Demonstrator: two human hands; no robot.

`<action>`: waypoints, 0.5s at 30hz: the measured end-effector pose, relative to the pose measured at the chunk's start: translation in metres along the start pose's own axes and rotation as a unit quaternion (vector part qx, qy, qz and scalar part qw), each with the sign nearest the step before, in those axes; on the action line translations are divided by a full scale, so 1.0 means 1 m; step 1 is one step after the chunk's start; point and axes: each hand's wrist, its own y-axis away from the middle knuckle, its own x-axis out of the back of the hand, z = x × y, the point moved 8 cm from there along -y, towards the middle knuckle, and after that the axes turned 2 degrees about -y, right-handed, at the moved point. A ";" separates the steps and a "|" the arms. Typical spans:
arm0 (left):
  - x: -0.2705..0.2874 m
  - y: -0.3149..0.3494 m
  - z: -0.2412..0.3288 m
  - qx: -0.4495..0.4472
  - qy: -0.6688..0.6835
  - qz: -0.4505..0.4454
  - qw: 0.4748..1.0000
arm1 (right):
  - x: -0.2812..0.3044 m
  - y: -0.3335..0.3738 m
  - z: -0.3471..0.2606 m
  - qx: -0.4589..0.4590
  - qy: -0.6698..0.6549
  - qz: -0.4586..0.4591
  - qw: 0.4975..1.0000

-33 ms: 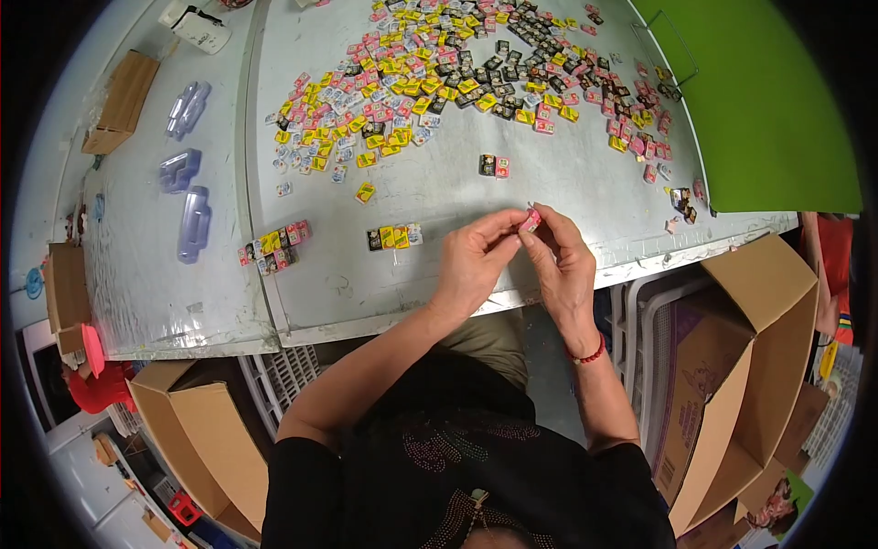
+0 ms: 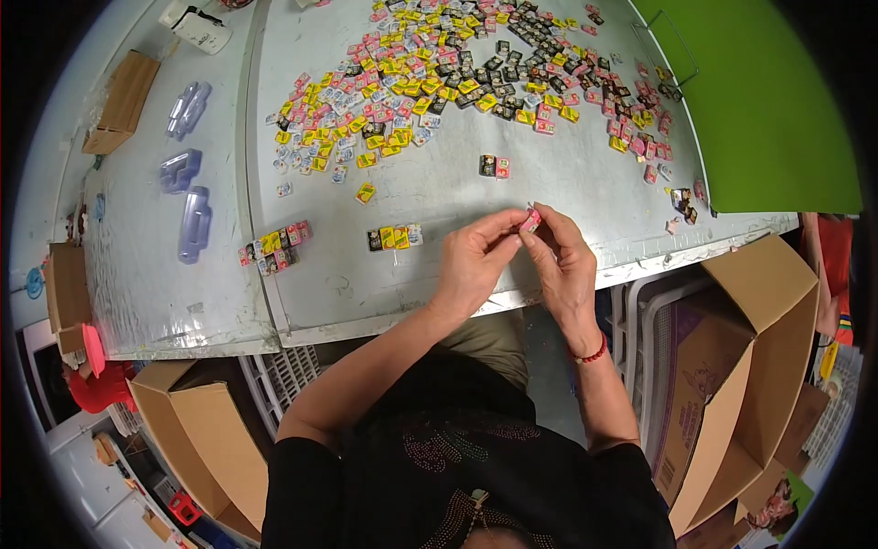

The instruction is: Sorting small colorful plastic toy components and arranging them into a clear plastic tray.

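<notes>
both hands (image 2: 521,261) pinching small pink packet (image 2: 530,220), grey table (image 2: 439,197)

Both hands meet over the grey table (image 2: 439,274): left hand (image 2: 473,261) and right hand (image 2: 565,265) pinch one small pink packet (image 2: 530,220) between fingertips. A short row of packets (image 2: 394,237) lies just left; the big packet pile (image 2: 457,73) sits well beyond.

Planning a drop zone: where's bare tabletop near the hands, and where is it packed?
Bare metal lies between the short packet row and the left hand, and on along the front table edge. Also free: right of the packet pair, ahead of the right hand. The far packet heap is crowded.
</notes>
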 end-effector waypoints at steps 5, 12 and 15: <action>-0.005 -0.004 -0.005 0.009 -0.046 0.001 0.999 | 0.002 -0.007 -0.004 0.056 0.091 0.014 0.994; 0.000 -0.012 -0.019 0.090 0.043 -0.012 0.995 | -0.003 -0.014 -0.005 0.135 0.136 0.014 0.981; 0.014 -0.033 -0.005 0.039 -0.114 -0.046 0.992 | 0.000 -0.025 -0.003 0.196 0.213 0.025 0.957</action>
